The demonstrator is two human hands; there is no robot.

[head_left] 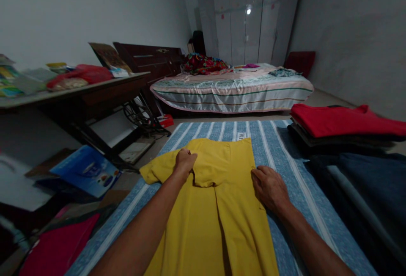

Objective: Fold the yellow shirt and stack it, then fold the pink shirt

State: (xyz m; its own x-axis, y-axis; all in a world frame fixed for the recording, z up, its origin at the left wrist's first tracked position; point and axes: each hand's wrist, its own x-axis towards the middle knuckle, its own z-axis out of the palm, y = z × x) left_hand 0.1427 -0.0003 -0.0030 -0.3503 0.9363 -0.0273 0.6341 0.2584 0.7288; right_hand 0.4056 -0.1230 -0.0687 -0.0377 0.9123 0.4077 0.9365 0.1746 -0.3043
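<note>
A yellow short-sleeved garment (190, 225) lies spread over a blue and white striped cloth (294, 174), one sleeve pointing left and its right side folded inward. My left hand (185, 160) is closed on the fabric near the left sleeve. At the right edge, my right hand (269, 187) pinches the yellow cloth between thumb and fingers. The garment's lower end runs out of the bottom of the view.
Folded clothes stand on the right: a red one (342, 120) atop dark ones, and blue jeans (374, 178). A sewing-machine table (104, 85) is on the left, above a blue box (85, 172). Beyond the cloth is a bed (234, 94), with a wardrobe (237, 26) behind.
</note>
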